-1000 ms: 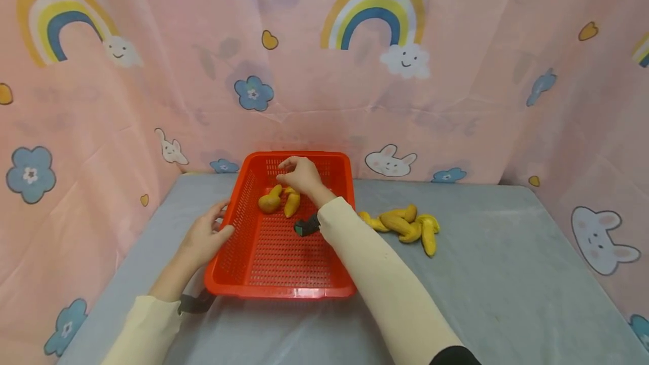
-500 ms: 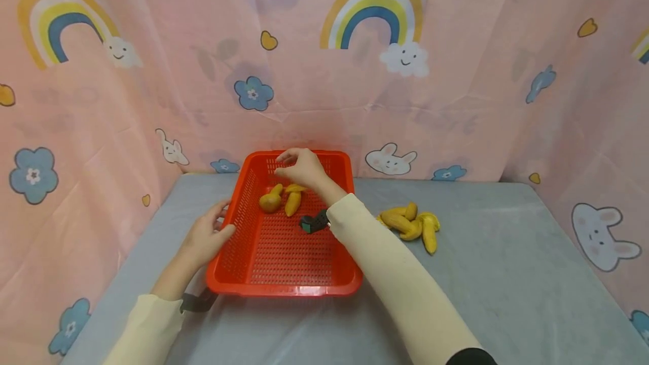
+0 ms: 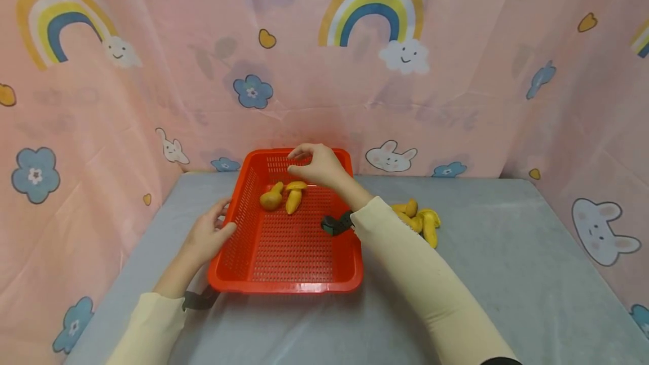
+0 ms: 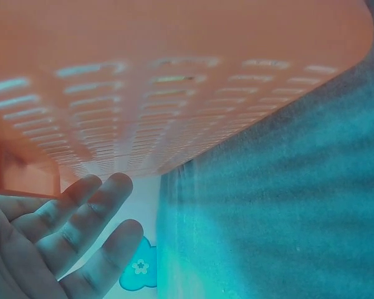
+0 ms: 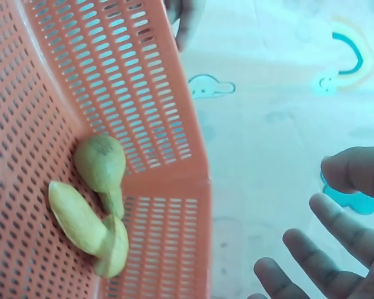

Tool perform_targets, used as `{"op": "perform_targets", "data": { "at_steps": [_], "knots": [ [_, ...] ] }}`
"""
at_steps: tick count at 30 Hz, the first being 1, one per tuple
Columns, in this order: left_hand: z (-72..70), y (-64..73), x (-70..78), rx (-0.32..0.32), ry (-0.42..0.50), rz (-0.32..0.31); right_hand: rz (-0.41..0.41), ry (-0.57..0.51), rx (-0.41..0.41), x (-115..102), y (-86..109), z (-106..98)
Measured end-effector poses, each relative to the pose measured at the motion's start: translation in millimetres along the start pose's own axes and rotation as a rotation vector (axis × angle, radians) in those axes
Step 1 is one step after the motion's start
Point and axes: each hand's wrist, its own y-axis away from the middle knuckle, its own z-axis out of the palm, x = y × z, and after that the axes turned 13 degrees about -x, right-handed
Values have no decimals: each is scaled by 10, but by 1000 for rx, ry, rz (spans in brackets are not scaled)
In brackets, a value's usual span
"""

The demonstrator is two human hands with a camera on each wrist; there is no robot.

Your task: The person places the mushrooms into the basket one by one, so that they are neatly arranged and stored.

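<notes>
Two yellow-brown mushrooms lie at the back left inside a red perforated plastic basket (image 3: pixel 284 286). One mushroom (image 3: pixel 271 200) has a rounded, bulbous end; the other mushroom (image 3: pixel 294 198) shows a flat cap and a tapered stem. Over the basket's back right part hovers my right hand (image 3: pixel 324 169), holding nothing, its fingers loosely spread in the right wrist view. My left hand (image 3: pixel 205 236) is at the basket's left side, thumb near the rim. In the left wrist view its fingers (image 4: pixel 87 230) are extended beside the outer wall; whether they touch it is unclear.
Several more yellow mushrooms (image 3: pixel 430 224) lie in a pile on the grey tabletop (image 3: pixel 507 275), right of the basket and partly hidden by the right sleeve. A pink printed curtain (image 3: pixel 304 117) encloses the table at the back and sides.
My right hand has risen and moved to the right, away from the two mushrooms in the basket, uncovering the capped one. Its sleeve now hides more of the pile. My left hand stays nearly still.
</notes>
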Motion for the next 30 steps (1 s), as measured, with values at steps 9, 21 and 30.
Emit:
{"op": "perform_targets", "data": {
  "at_steps": [9, 21, 30],
  "knots": [
    [11, -20, -10, -3, 5, 8, -18, 74, -7, 25, 218, -151],
    [13, -11, -12, -2, 2, 7, -92, 137, -54, 158, 527, -392],
    [10, -4, -26, -2, 6, 4, -83, 146, -34, 271, 735, -500]
  ]
}}
